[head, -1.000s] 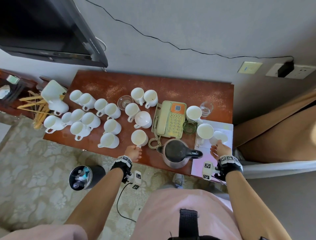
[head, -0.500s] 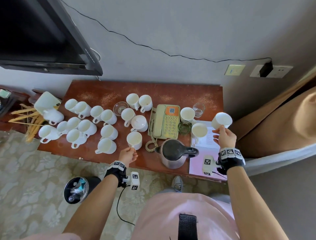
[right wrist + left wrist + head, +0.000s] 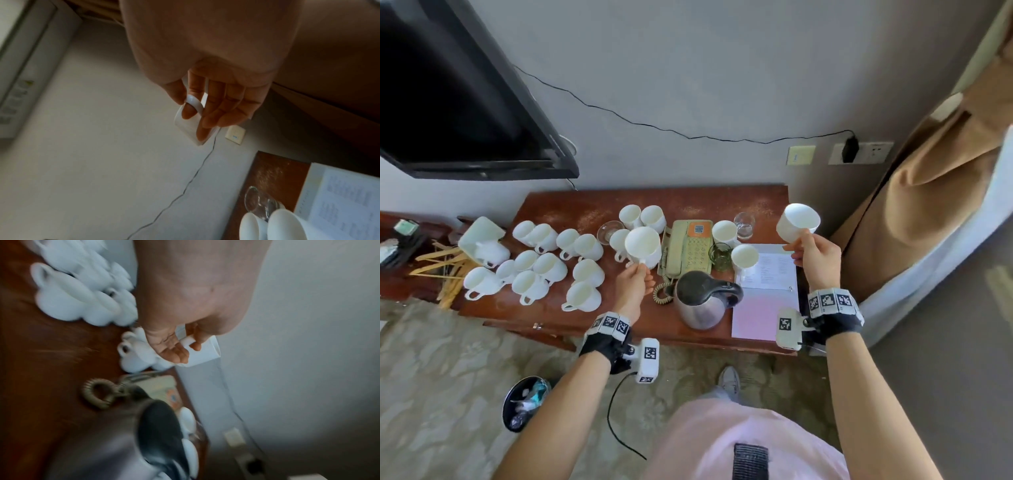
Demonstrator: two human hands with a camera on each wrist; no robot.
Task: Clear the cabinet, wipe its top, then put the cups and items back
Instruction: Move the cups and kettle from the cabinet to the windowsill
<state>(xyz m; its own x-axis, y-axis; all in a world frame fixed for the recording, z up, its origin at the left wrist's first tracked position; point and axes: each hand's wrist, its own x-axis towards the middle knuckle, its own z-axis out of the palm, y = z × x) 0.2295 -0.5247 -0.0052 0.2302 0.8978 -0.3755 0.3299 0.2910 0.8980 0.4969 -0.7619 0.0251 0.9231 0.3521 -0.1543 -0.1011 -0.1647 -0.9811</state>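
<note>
The person stands at the near edge of the brown desk (image 3: 571,212) with a white cup lifted in each hand. The left hand (image 3: 633,284) pinches the handle of one cup (image 3: 643,245), its grip closed on the handle, holding it above the middle of the desk, just left of the beige telephone (image 3: 688,248). The right hand (image 3: 816,255) has its grip curled through the handle of a second cup (image 3: 798,222), raised over the desk's far right corner, mouth tilted toward the wall.

On the desk's left half stands a crowd of white cups (image 3: 544,263), packed close together. Two more cups (image 3: 642,216) sit at the far side beside a small glass bowl (image 3: 608,231). A steel kettle (image 3: 703,299) with a black lid stands near the front edge, just right of the telephone's coiled cord. To its right lies an open folder (image 3: 767,298) with one cup (image 3: 744,257) at its far left corner; another cup (image 3: 724,233), a clear glass (image 3: 743,224) and a green glass (image 3: 719,257) stand close by.
</note>
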